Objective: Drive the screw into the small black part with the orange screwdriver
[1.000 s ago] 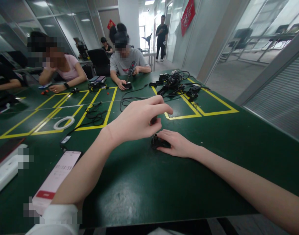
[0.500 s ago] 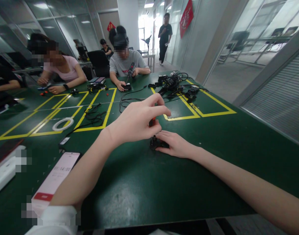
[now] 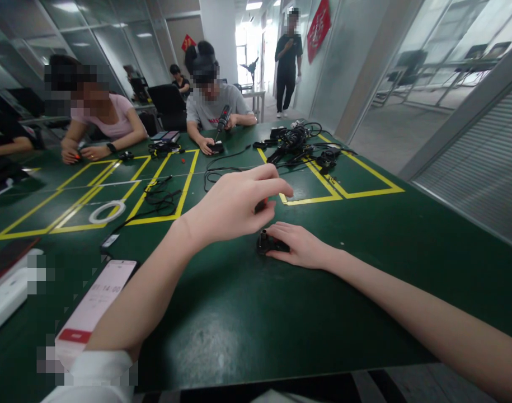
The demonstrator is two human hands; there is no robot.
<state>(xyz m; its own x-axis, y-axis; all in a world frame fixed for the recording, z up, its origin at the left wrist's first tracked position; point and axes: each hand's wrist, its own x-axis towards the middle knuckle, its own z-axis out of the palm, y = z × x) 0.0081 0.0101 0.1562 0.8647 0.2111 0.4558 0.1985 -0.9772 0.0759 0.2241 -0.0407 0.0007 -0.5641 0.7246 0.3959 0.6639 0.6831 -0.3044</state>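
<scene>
My left hand (image 3: 234, 204) hovers over the table with its fingers curled around a small red-and-black object (image 3: 261, 205). Most of that object is hidden by the fingers, so its kind does not show. Just below and to the right, my right hand (image 3: 300, 245) rests on the green table (image 3: 222, 313). Its fingers and thumb grip a small black device (image 3: 264, 244) from the right side. A short black post stands up at the device's left end, under my left hand and apart from it. My right fingers cover part of the device.
A phone (image 3: 98, 302) and a white power strip (image 3: 8, 291) lie at the left. Farther off are a tape roll (image 3: 107, 219), thin black cables (image 3: 161, 201) and a tangled cable pile (image 3: 295, 143). Across the table, a co-worker (image 3: 216, 106) holds a power driver (image 3: 223, 120).
My left hand has risen slightly from the black device, and more of the device's post shows. My right hand keeps its hold. The walking person in the background is closer.
</scene>
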